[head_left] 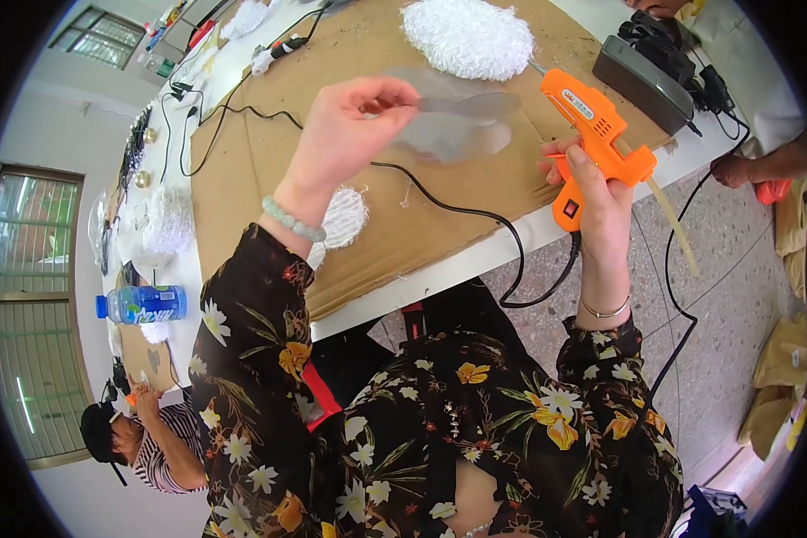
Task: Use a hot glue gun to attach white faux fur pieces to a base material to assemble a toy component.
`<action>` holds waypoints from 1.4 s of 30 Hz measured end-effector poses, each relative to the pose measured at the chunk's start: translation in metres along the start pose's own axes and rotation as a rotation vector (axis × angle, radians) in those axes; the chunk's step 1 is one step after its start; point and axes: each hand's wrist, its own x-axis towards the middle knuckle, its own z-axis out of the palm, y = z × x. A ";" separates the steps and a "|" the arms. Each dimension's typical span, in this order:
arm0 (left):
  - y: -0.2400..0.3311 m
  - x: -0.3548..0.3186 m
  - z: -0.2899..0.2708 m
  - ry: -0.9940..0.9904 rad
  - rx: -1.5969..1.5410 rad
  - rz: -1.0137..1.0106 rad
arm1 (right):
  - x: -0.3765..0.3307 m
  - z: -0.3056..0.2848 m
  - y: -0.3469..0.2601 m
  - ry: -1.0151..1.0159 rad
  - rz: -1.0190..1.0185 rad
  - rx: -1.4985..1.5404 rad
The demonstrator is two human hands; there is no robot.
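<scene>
My left hand is closed in a pinch on the end of a thin, see-through grey piece. The piece stretches to the right above the cardboard, and other sheer grey pieces show just below it. An orange hot glue gun is gripped in my right hand, its nozzle pointing up and left. A pale glue stick sticks out of its back end. Close to the nozzle lies a fluffy white shaggy mound. A smaller white shaggy piece rests beside my left wrist.
Brown cardboard covers the table, crossed by a black cord. A dark grey box stands at the right edge near another person's hand. On the left are a blue-capped bottle and another seated person.
</scene>
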 end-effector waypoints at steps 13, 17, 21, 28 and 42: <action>0.006 0.029 -0.029 -0.029 -0.203 0.148 | -0.001 -0.003 0.004 -0.005 -0.023 0.001; -0.028 0.046 -0.018 -0.258 -0.320 -0.015 | 0.000 0.001 0.001 -0.007 -0.035 -0.006; -0.026 0.049 -0.007 -0.241 -0.232 -0.292 | -0.002 0.001 -0.001 0.008 -0.016 -0.025; -0.021 0.038 -0.015 0.061 -0.212 -0.298 | -0.001 -0.002 0.001 0.006 -0.033 -0.030; 0.022 -0.018 0.017 -0.358 0.814 0.358 | 0.003 -0.002 0.005 -0.004 -0.037 0.004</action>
